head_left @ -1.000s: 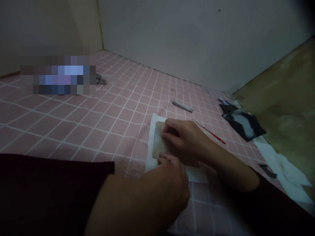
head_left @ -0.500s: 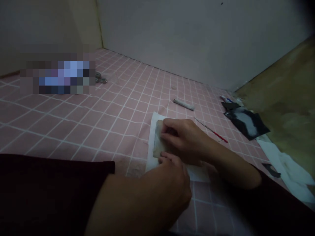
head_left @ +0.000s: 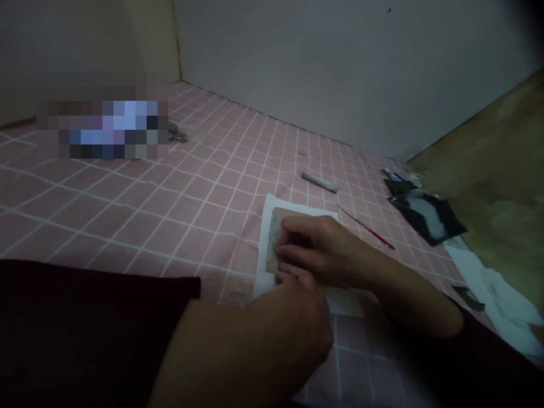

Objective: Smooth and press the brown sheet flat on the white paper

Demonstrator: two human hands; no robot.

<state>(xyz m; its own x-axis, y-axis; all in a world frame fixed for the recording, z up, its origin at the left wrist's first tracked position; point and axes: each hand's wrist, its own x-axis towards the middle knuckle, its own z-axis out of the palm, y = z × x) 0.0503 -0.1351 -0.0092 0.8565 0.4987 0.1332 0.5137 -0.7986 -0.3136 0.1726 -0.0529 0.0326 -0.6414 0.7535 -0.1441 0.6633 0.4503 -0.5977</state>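
Note:
A white sheet of paper [head_left: 262, 243] lies on the tablecloth under both hands, with a smaller grey-beige sheet [head_left: 276, 221] on top of it. My right hand [head_left: 318, 246] is over the small sheet, its thumb and fingers curled together in a pinch near the left part. Whatever sits between those fingertips is hidden. Just below, my left hand [head_left: 297, 317] is closed, its fingertips bent down at the small sheet's lower left side. The back of that hand covers what it may grip.
Beyond the paper lies a grey tube-like piece [head_left: 319, 182]. A thin red-handled tool [head_left: 369, 228] rests to its right. Black pieces [head_left: 429, 215] and white tissue [head_left: 501, 289] line the right wall. Scissors-like metal [head_left: 178, 135] sits far left beside a blurred-out area. Pink checked cloth [head_left: 204, 198] covers the surface.
My right hand has shifted slightly toward me over the small sheet, uncovering more of its top edge. My left hand stays nearly in place. The whole view has moved a little.

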